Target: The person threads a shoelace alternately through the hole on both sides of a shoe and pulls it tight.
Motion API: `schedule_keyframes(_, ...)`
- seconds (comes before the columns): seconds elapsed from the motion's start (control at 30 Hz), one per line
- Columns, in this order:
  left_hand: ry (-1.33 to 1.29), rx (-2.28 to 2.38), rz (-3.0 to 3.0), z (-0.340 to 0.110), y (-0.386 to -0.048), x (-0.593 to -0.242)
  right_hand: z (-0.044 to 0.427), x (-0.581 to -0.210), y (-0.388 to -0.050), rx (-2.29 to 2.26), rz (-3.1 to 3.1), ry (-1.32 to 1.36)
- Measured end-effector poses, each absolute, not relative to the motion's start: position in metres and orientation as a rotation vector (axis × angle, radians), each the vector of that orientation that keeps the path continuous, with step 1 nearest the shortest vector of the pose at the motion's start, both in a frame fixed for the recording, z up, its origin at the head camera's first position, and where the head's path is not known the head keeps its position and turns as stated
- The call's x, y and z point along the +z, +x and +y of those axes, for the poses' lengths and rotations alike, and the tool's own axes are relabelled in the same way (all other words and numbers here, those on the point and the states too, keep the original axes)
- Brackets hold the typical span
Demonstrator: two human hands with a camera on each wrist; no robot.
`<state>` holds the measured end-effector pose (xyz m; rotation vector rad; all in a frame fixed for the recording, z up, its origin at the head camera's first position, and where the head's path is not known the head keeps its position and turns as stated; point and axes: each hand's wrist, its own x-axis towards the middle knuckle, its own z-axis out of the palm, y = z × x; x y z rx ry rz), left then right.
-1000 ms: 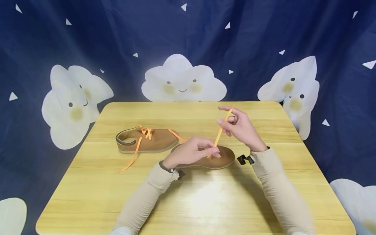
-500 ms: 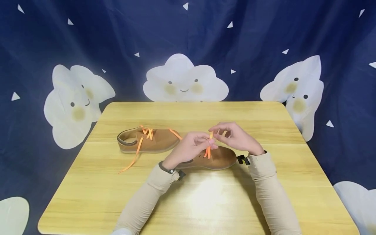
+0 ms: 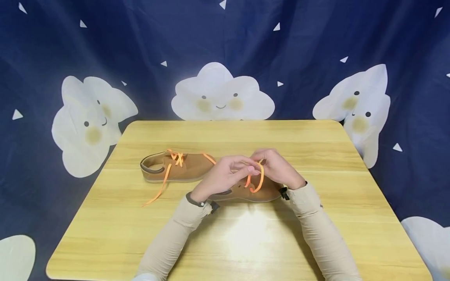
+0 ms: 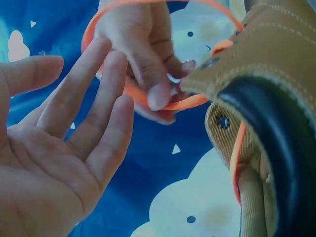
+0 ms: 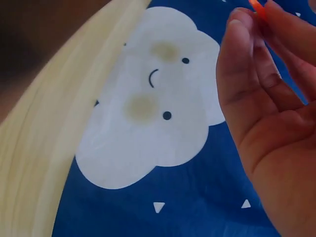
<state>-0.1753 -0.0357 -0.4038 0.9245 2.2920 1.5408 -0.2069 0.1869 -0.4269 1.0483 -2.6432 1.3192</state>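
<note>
A brown shoe point(image 3: 270, 192) lies under both hands, partly hidden by them. Its orange shoelace point(image 3: 261, 180) rises from the eyelets in a loop. My right hand point(image 3: 280, 168) pinches the lace above the shoe, which the left wrist view shows between its thumb and fingers point(image 4: 159, 96). Beside it, my left hand point(image 3: 225, 175) has its fingers fairly straight; in the left wrist view their tips reach the lace and the right hand. The left thumb point(image 4: 42, 74) stands apart from them. Only a bit of lace point(image 5: 257, 7) shows at the right fingertips in the right wrist view.
A second brown shoe point(image 3: 193, 169) lies to the left and behind, with orange lace point(image 3: 163, 187) trailing onto the wooden table point(image 3: 140, 242). Behind the table hangs a dark blue curtain point(image 3: 140, 39) with white clouds.
The right hand has come down and left toward the left hand, bringing the lace from a straight stretch into a loop. The left hand has loosened from its pinch on the lace.
</note>
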Motion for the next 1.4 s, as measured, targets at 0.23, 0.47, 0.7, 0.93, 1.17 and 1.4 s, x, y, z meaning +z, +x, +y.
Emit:
schedule_keyframes(0.23,0.972,1.336,2.486,-0.051,-0.185,-0.404,0.187,-0.438,-0.214,1.668,-2.624,0.784)
schedule_keyframes(0.47,1.017,1.025,2.64,-0.059,-0.192,-0.409,0.186,-0.446,-0.22,2.066,-2.361,0.674)
schedule_keyframes(0.7,1.172,0.732,2.567,-0.057,-0.192,-0.414,0.186,-0.452,-0.22,2.203,-2.354,0.57)
schedule_keyframes(0.93,1.145,0.735,2.544,-0.057,-0.191,-0.415,0.183,-0.456,-0.22,2.111,-2.544,0.474)
schedule_keyframes(1.17,1.129,0.736,2.521,-0.058,-0.188,-0.412,0.181,-0.459,-0.219,1.99,-2.666,0.511)
schedule_keyframes(1.4,1.141,0.723,2.515,-0.054,-0.189,-0.419,0.181,-0.463,-0.219,1.925,-2.732,0.61)
